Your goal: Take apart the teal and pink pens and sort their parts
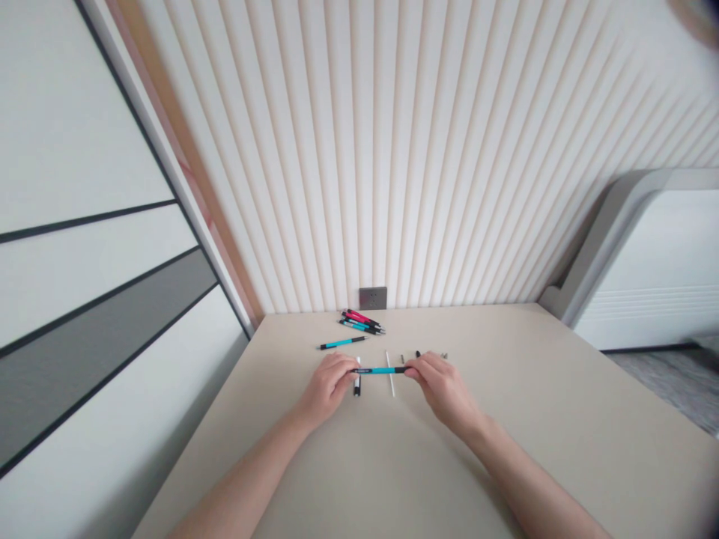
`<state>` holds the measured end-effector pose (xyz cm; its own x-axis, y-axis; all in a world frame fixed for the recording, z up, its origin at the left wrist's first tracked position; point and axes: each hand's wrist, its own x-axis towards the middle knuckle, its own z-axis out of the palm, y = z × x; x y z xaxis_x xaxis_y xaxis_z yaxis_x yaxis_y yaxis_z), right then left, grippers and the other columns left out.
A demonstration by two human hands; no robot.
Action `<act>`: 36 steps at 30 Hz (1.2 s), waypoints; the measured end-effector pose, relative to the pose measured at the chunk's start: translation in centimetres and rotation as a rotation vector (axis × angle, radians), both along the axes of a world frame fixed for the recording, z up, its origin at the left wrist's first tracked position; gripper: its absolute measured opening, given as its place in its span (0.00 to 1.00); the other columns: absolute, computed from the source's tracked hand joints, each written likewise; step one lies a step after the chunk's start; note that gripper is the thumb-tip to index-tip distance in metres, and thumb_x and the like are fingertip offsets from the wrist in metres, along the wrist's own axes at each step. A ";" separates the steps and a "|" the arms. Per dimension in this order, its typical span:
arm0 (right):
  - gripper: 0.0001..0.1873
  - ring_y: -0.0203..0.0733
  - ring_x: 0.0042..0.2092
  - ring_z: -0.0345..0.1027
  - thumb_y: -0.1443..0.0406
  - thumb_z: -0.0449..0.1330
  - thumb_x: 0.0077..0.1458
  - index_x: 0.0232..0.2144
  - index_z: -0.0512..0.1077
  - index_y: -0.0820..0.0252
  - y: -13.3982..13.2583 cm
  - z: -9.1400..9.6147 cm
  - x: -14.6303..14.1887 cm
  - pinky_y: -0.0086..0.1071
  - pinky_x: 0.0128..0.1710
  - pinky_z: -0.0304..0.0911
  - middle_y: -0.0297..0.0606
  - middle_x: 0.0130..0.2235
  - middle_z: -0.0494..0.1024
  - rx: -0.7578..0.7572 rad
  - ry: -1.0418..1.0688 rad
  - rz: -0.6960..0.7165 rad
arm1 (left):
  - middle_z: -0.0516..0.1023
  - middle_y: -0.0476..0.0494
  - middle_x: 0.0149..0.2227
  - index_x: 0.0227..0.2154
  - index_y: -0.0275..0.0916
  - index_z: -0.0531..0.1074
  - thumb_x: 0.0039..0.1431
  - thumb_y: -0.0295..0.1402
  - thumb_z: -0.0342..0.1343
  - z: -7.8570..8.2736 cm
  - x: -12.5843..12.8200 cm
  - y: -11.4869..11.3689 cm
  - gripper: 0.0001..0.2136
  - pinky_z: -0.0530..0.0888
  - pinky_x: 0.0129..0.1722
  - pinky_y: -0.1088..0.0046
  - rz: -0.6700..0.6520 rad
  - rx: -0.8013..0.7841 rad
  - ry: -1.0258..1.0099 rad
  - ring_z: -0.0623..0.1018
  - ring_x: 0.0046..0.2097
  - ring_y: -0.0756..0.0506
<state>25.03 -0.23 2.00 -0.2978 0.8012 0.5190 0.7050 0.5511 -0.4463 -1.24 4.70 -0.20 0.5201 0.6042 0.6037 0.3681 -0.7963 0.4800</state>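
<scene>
A blue pen with black ends (384,370) is held level between my two hands, above the table. My left hand (327,385) is closed on its left end, and my right hand (441,385) pinches its right end. Below the pen lie a white pen barrel with a black end (357,387), partly covered by my left fingers, and a thin white refill tube (390,378). Small metal parts (402,359) and a small black piece (418,354) rest just beyond my right hand. Another blue pen (342,343) lies beyond my left hand.
Toward the back of the beige table (359,464) is a small pile of red, blue and black pens (361,322). Behind it rises a ribbed wall with a dark socket (373,298). A white cabinet (101,314) stands left; a pale headboard (651,254) is at the right.
</scene>
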 end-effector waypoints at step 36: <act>0.14 0.45 0.40 0.68 0.58 0.50 0.65 0.41 0.73 0.56 -0.1 0.0 -0.6 0.38 0.41 0.63 0.43 0.37 0.75 -0.102 0.051 0.030 | 0.77 0.41 0.35 0.37 0.39 0.73 0.67 0.36 0.48 0.1 0.2 -0.2 0.11 0.71 0.43 0.65 0.050 0.029 -0.021 0.75 0.40 0.44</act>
